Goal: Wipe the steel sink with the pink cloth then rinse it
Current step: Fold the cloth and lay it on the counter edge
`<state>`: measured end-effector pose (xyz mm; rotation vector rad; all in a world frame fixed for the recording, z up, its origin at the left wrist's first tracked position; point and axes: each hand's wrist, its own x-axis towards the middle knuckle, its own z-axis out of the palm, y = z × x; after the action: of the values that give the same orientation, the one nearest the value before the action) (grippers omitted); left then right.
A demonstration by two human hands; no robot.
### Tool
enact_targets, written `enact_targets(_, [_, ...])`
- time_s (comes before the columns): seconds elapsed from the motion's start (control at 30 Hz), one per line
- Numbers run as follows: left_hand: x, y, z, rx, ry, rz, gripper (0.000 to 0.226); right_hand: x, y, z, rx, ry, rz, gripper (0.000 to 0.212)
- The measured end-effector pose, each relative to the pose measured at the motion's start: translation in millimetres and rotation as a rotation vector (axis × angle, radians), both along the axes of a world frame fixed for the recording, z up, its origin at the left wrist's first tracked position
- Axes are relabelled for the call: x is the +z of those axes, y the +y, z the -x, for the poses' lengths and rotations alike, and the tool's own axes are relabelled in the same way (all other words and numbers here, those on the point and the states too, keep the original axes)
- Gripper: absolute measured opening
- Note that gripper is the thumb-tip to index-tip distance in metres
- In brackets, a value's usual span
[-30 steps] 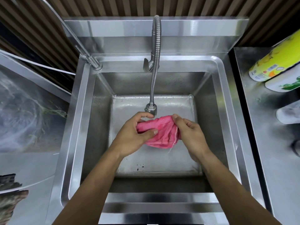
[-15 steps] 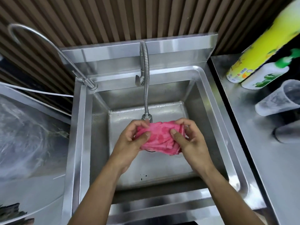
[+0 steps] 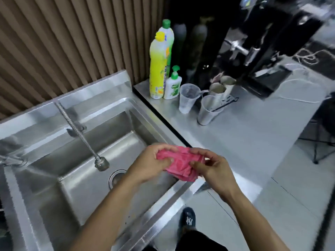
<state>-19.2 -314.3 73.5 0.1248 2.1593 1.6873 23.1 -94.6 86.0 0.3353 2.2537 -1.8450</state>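
Both forearms are bare up to the lower edge of the picture, with no sleeve, watch, ring or glove to see on them. The left hand (image 3: 150, 164) and the right hand (image 3: 215, 171) are bare as well, and their fingers look a little blurred. Lower down the person wears a dark shoe (image 3: 188, 219) with a white interlocked letter logo on its top, and above it a dark garment (image 3: 195, 240) covers the leg, black or very dark in colour.
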Motion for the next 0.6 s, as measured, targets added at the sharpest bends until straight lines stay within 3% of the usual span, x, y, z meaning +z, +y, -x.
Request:
enact_targets(0.17, [19.3, 99.3, 26.3, -0.191, 0.047, 0.027, 0.033, 13.3, 83.1, -32.9, -0.139, -0.040, 0.114, 0.040])
enact_targets(0.37, [12.3, 190.4, 50.2, -0.231, 0.110, -0.046, 0.033, 6.5, 181.4, -29.8, -0.184, 0.012, 0.134, 0.031])
enact_targets(0.4, [4.7, 200.2, 51.8, -0.227, 0.116, 0.000, 0.030, 1.1, 198.1, -28.0, -0.130, -0.036, 0.064, 0.031])
enact_targets(0.5, [-30.1, 222.4, 46.3, -0.111, 0.199, 0.329, 0.019, -27.4, 244.9, -22.2, 0.092, -0.113, -0.454, 0.045])
enact_targets(0.6, [-54.1, 247.6, 24.4, 0.012, 0.299, 0.462, 0.016, -48.2, 266.5, -14.5, 0.159, 0.015, -0.602, 0.035])
